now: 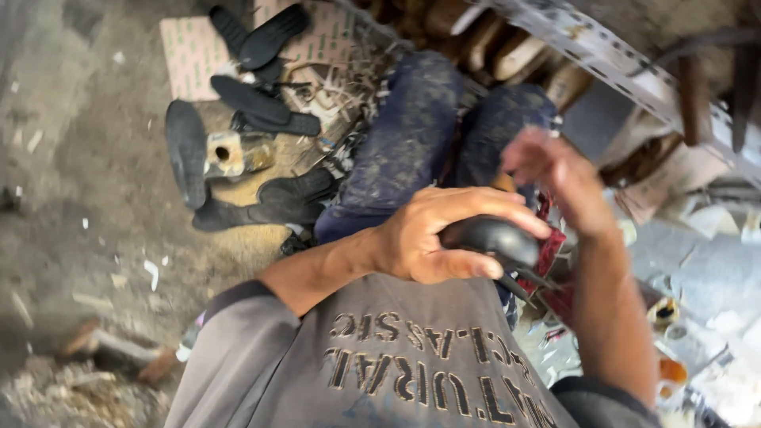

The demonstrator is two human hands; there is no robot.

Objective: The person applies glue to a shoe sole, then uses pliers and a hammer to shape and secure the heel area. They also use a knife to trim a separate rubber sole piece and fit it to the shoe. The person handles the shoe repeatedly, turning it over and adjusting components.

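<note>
At the centre of the frame the left hand (432, 238) curls around a black shoe sole (495, 240), fingers wrapped over its top edge and thumb pressed along its underside, so the sole sits clamped in the palm just above the grey shirt (396, 357). The sole's rounded end sticks out to the right past the fingertips, and beside it a bit of red cloth (548, 247) shows. The right hand (555, 170) is raised just above and to the right of the sole, blurred, its fingers loosely bent and slightly apart; whether it pinches anything cannot be told. A narrow gap lies between the two hands.

Behind them, the person's knees in dusty blue trousers (412, 135) fill the upper centre. To the upper left, several more black soles (261, 36) lie scattered on and around a wooden block (238, 154) with a hole in it, and a pale card sheet (190, 51) sits at the top edge. The dirty floor (71, 198) on the left is the widest open stretch, strewn with scraps and shavings. On the right a metal rack rail (602, 55) slants down from the top edge, with clutter crowding the lower right corner.
</note>
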